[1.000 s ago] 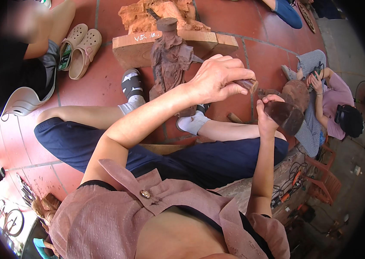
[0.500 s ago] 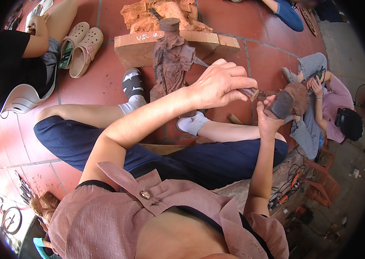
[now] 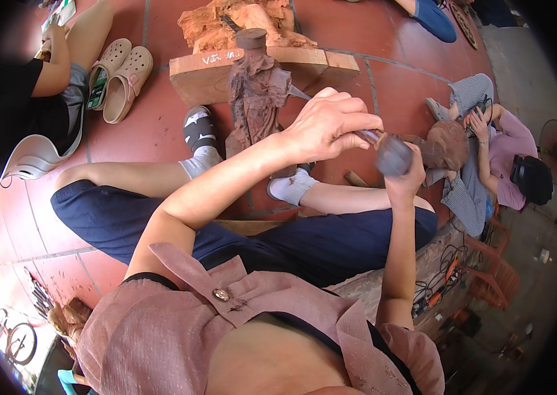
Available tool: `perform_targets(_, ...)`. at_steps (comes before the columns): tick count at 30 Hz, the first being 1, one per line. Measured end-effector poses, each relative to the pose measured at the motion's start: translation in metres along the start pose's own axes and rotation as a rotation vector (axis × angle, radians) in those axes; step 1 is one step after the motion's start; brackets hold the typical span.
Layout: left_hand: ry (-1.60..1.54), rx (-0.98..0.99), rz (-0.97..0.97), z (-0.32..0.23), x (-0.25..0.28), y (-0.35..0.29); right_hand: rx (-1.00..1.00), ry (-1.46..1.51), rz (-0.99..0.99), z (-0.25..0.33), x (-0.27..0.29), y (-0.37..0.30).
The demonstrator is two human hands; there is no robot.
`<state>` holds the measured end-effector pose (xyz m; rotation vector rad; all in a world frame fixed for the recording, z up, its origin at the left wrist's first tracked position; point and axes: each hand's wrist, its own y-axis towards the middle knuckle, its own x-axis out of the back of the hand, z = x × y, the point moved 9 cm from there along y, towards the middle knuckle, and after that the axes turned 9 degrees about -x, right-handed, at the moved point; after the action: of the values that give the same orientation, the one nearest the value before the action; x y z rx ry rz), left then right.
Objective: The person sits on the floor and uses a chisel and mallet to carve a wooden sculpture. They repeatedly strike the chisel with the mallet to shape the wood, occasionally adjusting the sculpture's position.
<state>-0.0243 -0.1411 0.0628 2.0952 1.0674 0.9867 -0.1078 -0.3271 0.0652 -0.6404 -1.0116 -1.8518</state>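
Left hand (image 3: 328,125) clenched on chisel (image 3: 299,94), right hand (image 3: 405,176) grasping mallet (image 3: 394,155) — dark wooden figure (image 3: 257,92) roughly shaped, fine detail left.

Your left hand (image 3: 328,125) grips a chisel (image 3: 295,93) just right of the upright carved figure (image 3: 257,92), and your right hand (image 3: 405,178) holds a mallet (image 3: 394,155) beside it. Behind the figure lies a wood block (image 3: 206,76); sandals (image 3: 119,76) sit far left on the floor (image 3: 147,131).
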Motion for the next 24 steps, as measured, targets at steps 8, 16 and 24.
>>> perform_targets(8,-0.026,-0.022,0.025,-0.002,0.005,-0.005,0.093,-0.130,-0.030,0.014,-0.001,0.004)
perform_targets(16,0.000,-0.070,0.048,-0.024,0.000,-0.008,-0.164,0.071,-0.034,-0.020,-0.002,0.001)
perform_targets(24,0.023,-0.025,0.035,-0.005,0.000,-0.003,-0.136,0.194,-0.072,-0.030,0.001,0.001)
